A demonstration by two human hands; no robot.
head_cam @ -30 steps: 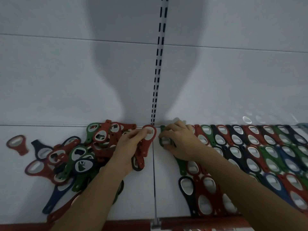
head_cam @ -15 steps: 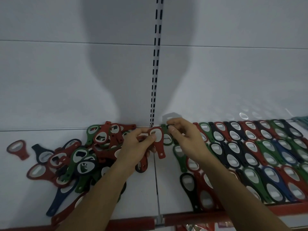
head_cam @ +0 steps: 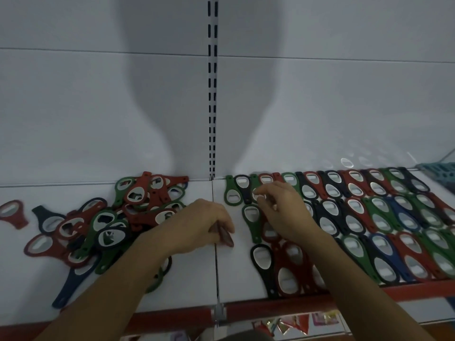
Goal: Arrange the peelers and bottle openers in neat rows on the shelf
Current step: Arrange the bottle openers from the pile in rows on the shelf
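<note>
My left hand (head_cam: 197,225) is curled round a flat red plastic bottle opener (head_cam: 225,238). Only its handle end shows, at the middle of the white metal shelf (head_cam: 234,279). These openers look light, stiff and thin, so I would pinch the narrow handle by its edges. My right hand (head_cam: 283,212) hangs bent over the neat rows of openers (head_cam: 357,217) on the right; if it pinches one, I cannot tell. The loose heap of openers (head_cam: 110,217) lies on the left.

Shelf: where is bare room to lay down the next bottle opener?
Bare shelf runs down the seam, between the loose pile and the rows; also the front left corner. Pile and rows are crowded.
</note>
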